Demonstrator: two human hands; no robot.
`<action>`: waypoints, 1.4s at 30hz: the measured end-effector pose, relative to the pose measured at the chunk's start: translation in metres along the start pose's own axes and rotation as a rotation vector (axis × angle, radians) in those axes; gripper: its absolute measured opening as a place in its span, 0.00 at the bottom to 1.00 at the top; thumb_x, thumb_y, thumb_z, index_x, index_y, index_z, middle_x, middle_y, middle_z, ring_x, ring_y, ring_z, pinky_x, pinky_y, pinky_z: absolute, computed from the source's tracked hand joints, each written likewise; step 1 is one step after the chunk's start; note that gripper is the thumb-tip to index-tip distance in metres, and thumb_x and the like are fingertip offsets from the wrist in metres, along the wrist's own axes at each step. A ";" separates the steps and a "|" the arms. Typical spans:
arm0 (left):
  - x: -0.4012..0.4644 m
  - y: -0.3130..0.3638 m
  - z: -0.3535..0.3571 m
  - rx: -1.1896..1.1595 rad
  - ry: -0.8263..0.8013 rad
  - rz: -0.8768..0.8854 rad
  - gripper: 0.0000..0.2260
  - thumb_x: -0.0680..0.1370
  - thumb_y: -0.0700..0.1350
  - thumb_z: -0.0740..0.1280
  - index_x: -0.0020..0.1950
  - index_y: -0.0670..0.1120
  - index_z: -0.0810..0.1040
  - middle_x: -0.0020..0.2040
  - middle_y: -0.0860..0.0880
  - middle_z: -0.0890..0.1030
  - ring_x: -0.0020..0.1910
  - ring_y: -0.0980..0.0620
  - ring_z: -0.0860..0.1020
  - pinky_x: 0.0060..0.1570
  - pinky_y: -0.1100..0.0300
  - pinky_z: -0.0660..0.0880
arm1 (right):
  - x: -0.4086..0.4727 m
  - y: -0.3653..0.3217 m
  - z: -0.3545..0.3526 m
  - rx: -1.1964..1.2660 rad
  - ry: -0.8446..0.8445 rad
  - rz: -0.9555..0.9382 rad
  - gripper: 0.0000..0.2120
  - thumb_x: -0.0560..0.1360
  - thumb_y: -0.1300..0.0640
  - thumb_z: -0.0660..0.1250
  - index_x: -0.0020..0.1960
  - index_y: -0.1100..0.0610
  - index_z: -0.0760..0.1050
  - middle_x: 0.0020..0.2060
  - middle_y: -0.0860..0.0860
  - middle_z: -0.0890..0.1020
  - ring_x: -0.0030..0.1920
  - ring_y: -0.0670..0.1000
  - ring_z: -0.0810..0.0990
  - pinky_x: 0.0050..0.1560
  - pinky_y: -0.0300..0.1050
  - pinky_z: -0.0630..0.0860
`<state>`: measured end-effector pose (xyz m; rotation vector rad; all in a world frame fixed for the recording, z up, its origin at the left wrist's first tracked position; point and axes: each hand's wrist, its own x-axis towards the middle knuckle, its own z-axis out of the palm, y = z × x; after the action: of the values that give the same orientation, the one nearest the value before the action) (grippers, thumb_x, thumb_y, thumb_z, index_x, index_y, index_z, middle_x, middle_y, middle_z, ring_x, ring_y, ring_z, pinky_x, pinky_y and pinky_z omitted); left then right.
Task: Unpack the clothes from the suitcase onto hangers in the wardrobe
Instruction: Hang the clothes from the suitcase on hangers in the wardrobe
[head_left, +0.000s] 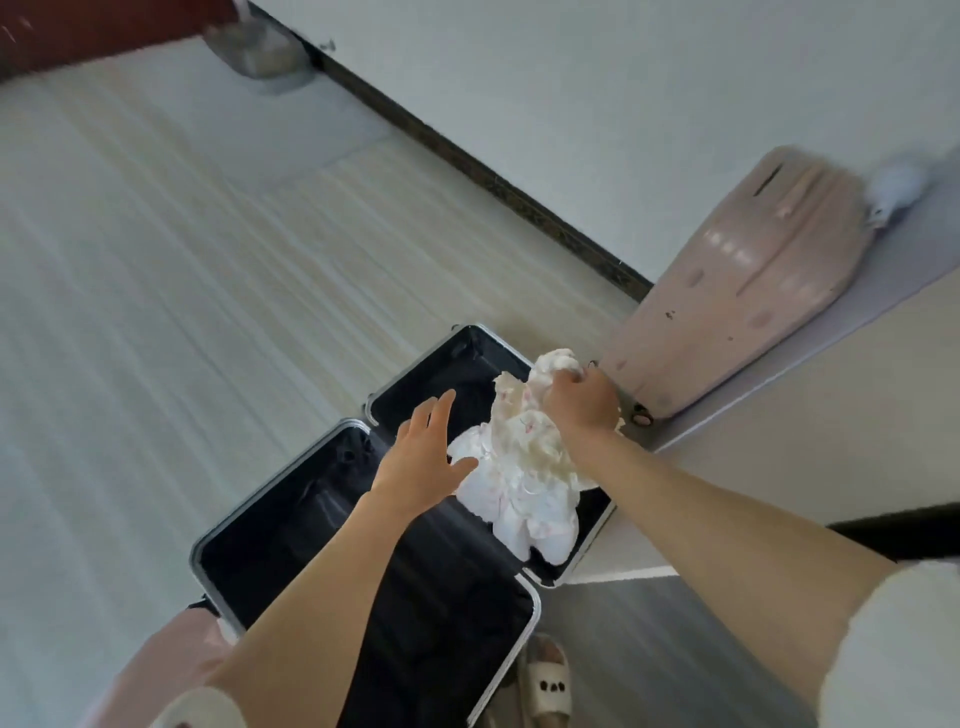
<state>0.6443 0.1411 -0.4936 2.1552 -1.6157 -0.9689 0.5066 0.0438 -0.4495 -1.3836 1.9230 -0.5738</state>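
An open black suitcase (291, 525) with a silver rim lies flat on the floor, both halves facing up. A crumpled white and cream garment (519, 467) with small pink marks rises out of its far half. My right hand (582, 400) is shut on the top of that garment, holding it bunched above the case. My left hand (421, 457) hovers open over the hinge area, fingers spread, just left of the garment and close to its white part. The near half looks dark and I cannot tell what lies in it.
A pink hard-shell suitcase (737, 280) stands against the white wall (623, 104) to the right. A dark skirting board (467, 161) runs along the wall. A cream slipper (545, 680) sits by the black case. Pale wood-look floor (156, 260) spreads to the left.
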 end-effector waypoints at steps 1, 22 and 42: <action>-0.009 0.009 -0.011 -0.010 -0.007 0.017 0.41 0.75 0.53 0.68 0.77 0.50 0.43 0.77 0.49 0.50 0.75 0.44 0.53 0.70 0.47 0.61 | -0.012 -0.013 -0.015 0.027 0.017 -0.042 0.16 0.77 0.60 0.52 0.57 0.65 0.73 0.53 0.62 0.78 0.53 0.61 0.75 0.49 0.48 0.69; -0.196 0.228 0.038 -0.302 -0.082 0.184 0.27 0.60 0.58 0.58 0.41 0.37 0.78 0.42 0.43 0.81 0.44 0.43 0.78 0.47 0.53 0.76 | -0.149 0.063 -0.301 0.156 -0.539 -0.181 0.17 0.74 0.65 0.59 0.27 0.55 0.63 0.22 0.47 0.67 0.25 0.44 0.66 0.23 0.33 0.61; -0.209 0.536 0.132 -0.749 -0.339 0.265 0.09 0.75 0.39 0.66 0.54 0.41 0.79 0.44 0.46 0.83 0.42 0.50 0.82 0.42 0.61 0.78 | -0.106 0.243 -0.573 0.550 -0.072 -0.040 0.21 0.80 0.51 0.53 0.73 0.50 0.60 0.60 0.45 0.73 0.61 0.48 0.72 0.59 0.41 0.64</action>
<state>0.1300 0.1761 -0.2067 1.2960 -1.3083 -1.5859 -0.0547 0.2020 -0.2086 -1.0675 1.5235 -0.9713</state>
